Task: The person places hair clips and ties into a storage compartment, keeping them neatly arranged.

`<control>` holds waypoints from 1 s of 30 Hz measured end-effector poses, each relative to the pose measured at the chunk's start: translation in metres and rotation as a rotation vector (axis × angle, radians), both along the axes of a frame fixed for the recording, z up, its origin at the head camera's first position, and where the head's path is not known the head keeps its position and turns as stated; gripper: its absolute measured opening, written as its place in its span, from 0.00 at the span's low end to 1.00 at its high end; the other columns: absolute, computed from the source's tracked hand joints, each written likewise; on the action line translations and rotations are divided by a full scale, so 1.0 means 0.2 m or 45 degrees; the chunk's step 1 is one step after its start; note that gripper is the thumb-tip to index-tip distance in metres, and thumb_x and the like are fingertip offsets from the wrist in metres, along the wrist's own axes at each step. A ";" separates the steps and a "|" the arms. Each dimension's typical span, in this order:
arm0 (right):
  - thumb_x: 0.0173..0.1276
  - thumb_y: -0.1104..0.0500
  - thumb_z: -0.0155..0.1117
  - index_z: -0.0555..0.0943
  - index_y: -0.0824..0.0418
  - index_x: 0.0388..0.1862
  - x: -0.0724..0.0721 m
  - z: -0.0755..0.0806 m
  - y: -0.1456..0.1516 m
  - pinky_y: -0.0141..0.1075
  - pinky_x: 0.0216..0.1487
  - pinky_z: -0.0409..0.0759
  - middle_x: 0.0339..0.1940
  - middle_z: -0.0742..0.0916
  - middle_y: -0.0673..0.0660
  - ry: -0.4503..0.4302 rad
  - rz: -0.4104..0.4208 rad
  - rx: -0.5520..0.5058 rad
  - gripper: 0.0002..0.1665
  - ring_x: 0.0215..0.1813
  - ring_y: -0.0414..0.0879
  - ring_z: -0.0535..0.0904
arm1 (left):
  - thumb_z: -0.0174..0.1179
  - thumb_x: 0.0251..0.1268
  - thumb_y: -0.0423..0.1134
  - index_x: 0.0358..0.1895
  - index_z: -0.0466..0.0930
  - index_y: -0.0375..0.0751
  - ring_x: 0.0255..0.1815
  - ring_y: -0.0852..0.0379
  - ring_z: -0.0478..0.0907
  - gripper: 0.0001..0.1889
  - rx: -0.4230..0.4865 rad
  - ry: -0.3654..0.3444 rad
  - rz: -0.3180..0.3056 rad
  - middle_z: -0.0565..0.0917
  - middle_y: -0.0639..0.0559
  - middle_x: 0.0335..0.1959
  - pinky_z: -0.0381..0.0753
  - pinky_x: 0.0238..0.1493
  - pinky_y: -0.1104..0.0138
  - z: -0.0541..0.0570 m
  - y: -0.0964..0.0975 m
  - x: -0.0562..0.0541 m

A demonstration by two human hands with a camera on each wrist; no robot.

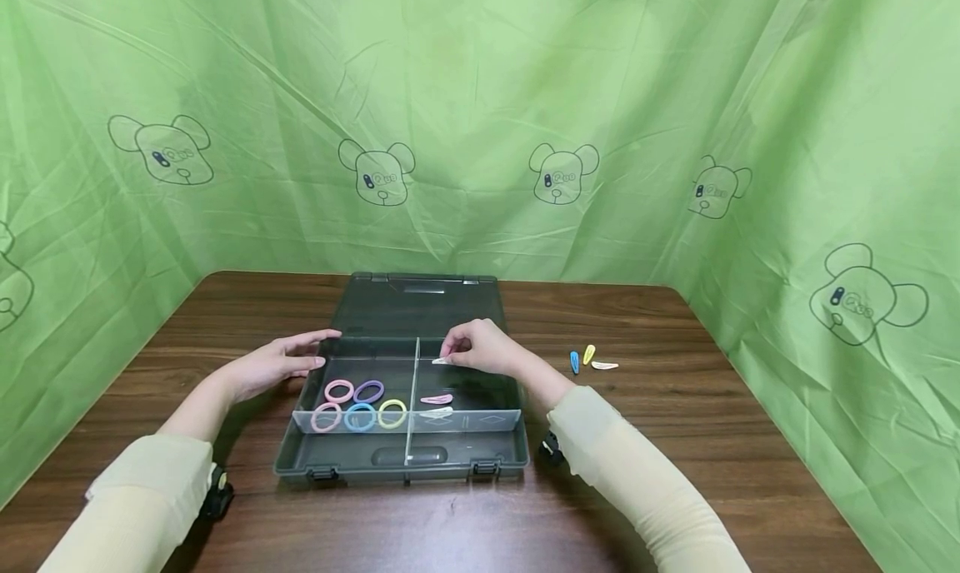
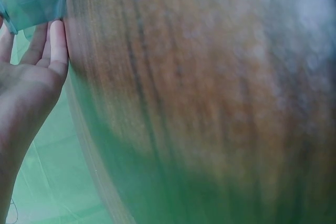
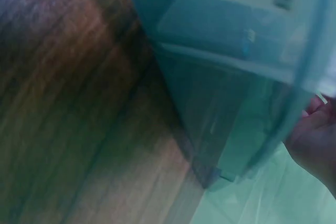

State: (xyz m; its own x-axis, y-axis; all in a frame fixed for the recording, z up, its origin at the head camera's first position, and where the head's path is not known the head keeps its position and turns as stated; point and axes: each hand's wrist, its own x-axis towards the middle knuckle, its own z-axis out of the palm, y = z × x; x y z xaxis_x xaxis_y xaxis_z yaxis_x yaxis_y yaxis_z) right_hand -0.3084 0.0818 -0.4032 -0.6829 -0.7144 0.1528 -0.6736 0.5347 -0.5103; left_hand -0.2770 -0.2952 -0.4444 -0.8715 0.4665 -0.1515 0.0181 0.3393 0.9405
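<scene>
An opened dark translucent box (image 1: pixel 352 450) with clear dividers stands on the table. My right hand (image 1: pixel 486 348) is over its back right compartment and pinches a white snap hair clip (image 1: pixel 440 361) between thumb and fingers. Below that hand, a pink hair clip (image 1: pixel 437 399) and another white clip (image 1: pixel 438 412) lie in the same compartment. Several hair ties, among them a purple one (image 1: pixel 382 386) and a yellow one (image 1: pixel 403 405), lie in the left compartment. My left hand (image 1: pixel 273 365) touches the box's left wall with its fingers extended.
Right of the box, a blue hair clip (image 1: pixel 574 362), a yellow clip (image 1: pixel 589 355) and a pale clip (image 1: pixel 604 366) lie on the wooden table (image 1: pixel 675 440). The box lid (image 1: pixel 420 306) lies folded back behind it. Green cloth (image 1: pixel 465 98) hangs around the table.
</scene>
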 end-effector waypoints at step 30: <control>0.59 0.63 0.67 0.85 0.54 0.27 0.00 -0.17 -0.10 0.23 0.33 0.73 0.23 0.83 0.43 -0.047 0.000 0.168 0.04 0.27 0.31 0.74 | 0.55 0.69 0.42 0.72 0.57 0.48 0.49 0.56 0.67 0.30 -0.028 0.008 0.004 0.53 0.35 0.68 0.75 0.44 0.65 0.00 0.00 0.00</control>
State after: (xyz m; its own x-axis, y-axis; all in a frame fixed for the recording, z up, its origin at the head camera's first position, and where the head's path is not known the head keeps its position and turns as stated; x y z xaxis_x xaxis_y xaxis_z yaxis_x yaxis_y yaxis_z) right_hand -0.3086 0.0615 -0.4363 -0.6863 -0.7266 0.0324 -0.6558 0.5989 -0.4597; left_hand -0.2774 -0.2961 -0.4453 -0.8738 0.4605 -0.1561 0.0232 0.3602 0.9326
